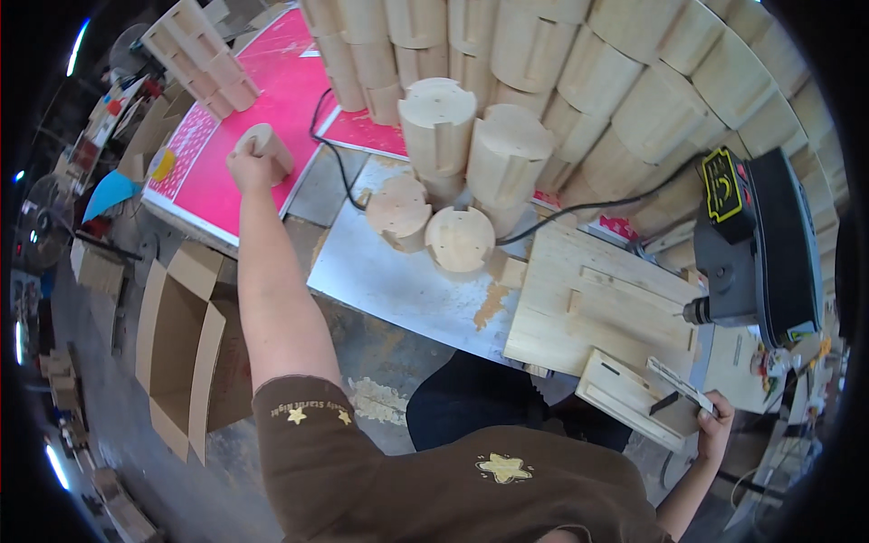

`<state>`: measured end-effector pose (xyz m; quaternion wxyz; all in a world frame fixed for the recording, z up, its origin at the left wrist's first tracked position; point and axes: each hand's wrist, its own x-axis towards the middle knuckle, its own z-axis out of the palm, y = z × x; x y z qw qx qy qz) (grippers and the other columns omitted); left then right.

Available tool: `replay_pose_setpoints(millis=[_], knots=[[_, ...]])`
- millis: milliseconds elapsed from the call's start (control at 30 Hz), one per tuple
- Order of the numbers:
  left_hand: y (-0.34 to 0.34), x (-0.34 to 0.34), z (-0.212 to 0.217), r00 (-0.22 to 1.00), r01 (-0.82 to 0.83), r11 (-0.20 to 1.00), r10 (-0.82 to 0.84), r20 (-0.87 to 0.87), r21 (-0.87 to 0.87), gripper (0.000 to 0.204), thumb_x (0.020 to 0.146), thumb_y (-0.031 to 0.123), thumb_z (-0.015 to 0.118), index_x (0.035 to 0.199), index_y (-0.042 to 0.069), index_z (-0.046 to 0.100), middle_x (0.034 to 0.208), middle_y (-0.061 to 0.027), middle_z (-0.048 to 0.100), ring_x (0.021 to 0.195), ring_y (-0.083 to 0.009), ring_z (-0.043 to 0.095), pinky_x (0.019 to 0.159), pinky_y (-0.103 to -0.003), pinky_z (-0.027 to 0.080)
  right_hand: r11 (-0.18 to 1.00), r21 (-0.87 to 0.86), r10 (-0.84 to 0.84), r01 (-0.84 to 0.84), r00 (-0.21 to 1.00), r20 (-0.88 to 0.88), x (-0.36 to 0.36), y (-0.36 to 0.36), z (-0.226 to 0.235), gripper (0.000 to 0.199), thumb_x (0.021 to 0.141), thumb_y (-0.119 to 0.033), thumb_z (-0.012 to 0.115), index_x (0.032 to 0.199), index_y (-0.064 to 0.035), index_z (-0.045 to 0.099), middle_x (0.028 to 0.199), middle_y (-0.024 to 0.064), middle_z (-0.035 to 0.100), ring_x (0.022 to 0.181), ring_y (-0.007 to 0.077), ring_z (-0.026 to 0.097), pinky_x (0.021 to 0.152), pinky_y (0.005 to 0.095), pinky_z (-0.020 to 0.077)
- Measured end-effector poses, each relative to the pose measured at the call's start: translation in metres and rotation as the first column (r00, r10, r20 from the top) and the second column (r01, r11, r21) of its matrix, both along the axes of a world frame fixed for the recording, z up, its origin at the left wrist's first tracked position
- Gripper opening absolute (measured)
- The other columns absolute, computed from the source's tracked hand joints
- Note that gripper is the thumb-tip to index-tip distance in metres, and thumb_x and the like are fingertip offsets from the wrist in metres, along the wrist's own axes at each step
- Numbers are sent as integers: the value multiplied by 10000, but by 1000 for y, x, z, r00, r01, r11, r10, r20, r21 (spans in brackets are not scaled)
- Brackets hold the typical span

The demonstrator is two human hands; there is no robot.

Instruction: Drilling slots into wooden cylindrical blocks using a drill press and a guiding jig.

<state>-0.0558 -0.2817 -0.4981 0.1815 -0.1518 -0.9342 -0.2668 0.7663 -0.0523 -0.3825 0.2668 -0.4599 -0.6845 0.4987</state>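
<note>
So the left hand (251, 169) is stretched way out with its fingers closed around a wooden cylinder (279, 152), which is over the pink sheet (217, 136) on the worktop; can't tell if its base is actually touching. Right hand (715, 425) is down by the drill press (769, 253), fingers curled at the end of a metal strip (677, 384) on a small wooden board (615, 395), but I can't tell how tight that grip is. Two short cylinders (461, 240) sit mid-worktop in front of taller stacks (438, 127), and an open cardboard box (223, 362) is below the left arm.
</note>
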Motion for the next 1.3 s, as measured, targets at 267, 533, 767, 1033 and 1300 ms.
replay_pose_setpoints(millis=[267,533,767,1033,1300], knots=[[36,113,41,899,192,931,-39,-437,312,595,754,217,716,1256,24,464,1063,-202,556,1082,-301,481,900,-397,418,1000,22,20,-20,1000,3,12,-6,-6,361,654,-303,765,831,-20,628,746,-9,515,689,86,433,618,229,305],[56,361,25,861,433,737,-509,5,519,588,638,150,803,1111,7,485,996,-74,524,924,-171,522,849,-316,423,998,29,57,-55,995,-80,17,-4,-10,357,659,-287,757,833,-6,625,745,-5,510,689,90,438,619,229,307],[115,402,-24,970,188,764,-244,6,617,871,548,182,838,1239,-4,340,1170,-201,411,1102,-344,418,967,-430,333,992,98,99,-83,979,-177,20,-5,-10,370,658,-293,753,828,10,627,739,8,517,688,98,450,618,228,307],[83,403,-42,817,196,348,-575,44,917,814,686,32,763,1345,-39,292,1300,-149,433,1129,-209,485,946,-319,409,993,83,99,-80,960,-263,41,-3,-17,348,654,-256,747,845,15,642,747,21,535,693,109,464,623,232,323],[43,432,62,698,271,385,-710,95,882,471,879,115,584,1303,-29,439,1194,-106,558,1041,-151,548,882,-287,448,939,290,229,-183,964,-132,12,18,-9,277,651,-127,719,876,16,647,854,65,582,837,182,532,758,284,398]])
